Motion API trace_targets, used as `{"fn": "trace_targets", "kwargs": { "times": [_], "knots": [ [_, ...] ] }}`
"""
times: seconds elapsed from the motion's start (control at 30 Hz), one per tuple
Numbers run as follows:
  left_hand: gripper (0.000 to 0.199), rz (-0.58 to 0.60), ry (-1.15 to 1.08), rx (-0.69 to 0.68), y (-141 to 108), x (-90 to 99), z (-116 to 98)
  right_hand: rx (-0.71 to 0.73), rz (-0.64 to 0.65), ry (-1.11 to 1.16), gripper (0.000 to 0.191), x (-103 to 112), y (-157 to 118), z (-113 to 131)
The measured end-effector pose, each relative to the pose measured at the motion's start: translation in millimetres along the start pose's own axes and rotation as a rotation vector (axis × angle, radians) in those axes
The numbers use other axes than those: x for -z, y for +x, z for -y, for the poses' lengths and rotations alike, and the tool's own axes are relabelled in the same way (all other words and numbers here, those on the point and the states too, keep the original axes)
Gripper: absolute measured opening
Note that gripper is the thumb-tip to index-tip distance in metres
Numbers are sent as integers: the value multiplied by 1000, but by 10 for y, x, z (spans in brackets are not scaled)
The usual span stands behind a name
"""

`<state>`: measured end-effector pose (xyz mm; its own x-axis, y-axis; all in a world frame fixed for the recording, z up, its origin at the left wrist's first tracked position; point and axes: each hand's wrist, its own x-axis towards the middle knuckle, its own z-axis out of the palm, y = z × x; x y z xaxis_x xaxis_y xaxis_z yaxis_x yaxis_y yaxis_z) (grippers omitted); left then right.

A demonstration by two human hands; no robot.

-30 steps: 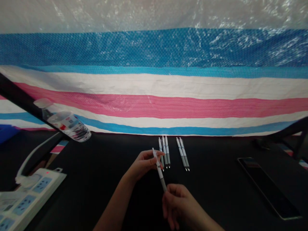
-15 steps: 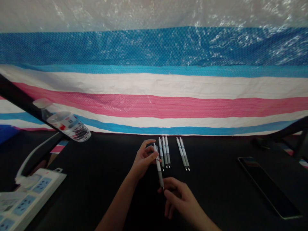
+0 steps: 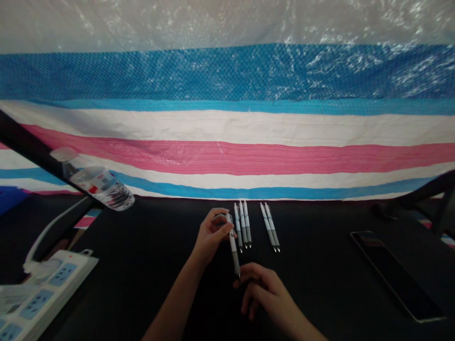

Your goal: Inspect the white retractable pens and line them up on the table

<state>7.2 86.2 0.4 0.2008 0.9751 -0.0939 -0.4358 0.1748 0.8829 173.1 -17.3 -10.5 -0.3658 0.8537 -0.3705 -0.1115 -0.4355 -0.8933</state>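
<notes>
A white and grey click pen (image 3: 234,253) slants downward in my left hand (image 3: 211,236), with its upper part held between thumb and fingers. The tip end points toward my right hand (image 3: 266,290), whose index finger is at or very near the tip. The thumb of that hand stands away from the pen, and its fingers are loosely curled and apart. Just right of the held pen, three similar pens (image 3: 246,227) lie side by side on the black table (image 3: 313,265). Two more pens (image 3: 270,228) lie together farther right.
A dark phone (image 3: 394,277) lies at the right. At the left are a white power strip (image 3: 67,279) with a plugged-in cable and a clear plastic bottle (image 3: 106,188). A striped plastic sheet (image 3: 227,156) hangs behind the table.
My right thumb has moved away from the pen's tip, and the fingers have opened a little. My left hand keeps its hold, and the pen's lower end has shifted slightly left.
</notes>
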Motion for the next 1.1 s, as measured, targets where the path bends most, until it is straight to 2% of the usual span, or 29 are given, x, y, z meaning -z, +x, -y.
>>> {"fn": "trace_targets", "kwargs": {
  "times": [0.2,0.27,0.43,0.83,1.0,1.1],
  "knots": [
    [43,-10,16,1,-1,-11,8,-1,-23,-29,30,-20,-19,54],
    [48,-28,12,-1,-1,-20,10,-1,-24,-31,30,-15,-15,41],
    [40,-60,25,-36,-3,-29,3,8,-18,-20,31,-8,-1,-11],
    [44,-175,55,-69,28,25,16,-35,-2,-42,31,6,5,-63],
    [50,-283,190,-158,60,63,65,-37,15,-87,30,-19,-18,-39],
    [52,-265,298,-220,74,75,94,-32,15,-97,32,-37,-26,-19]
  ]
}}
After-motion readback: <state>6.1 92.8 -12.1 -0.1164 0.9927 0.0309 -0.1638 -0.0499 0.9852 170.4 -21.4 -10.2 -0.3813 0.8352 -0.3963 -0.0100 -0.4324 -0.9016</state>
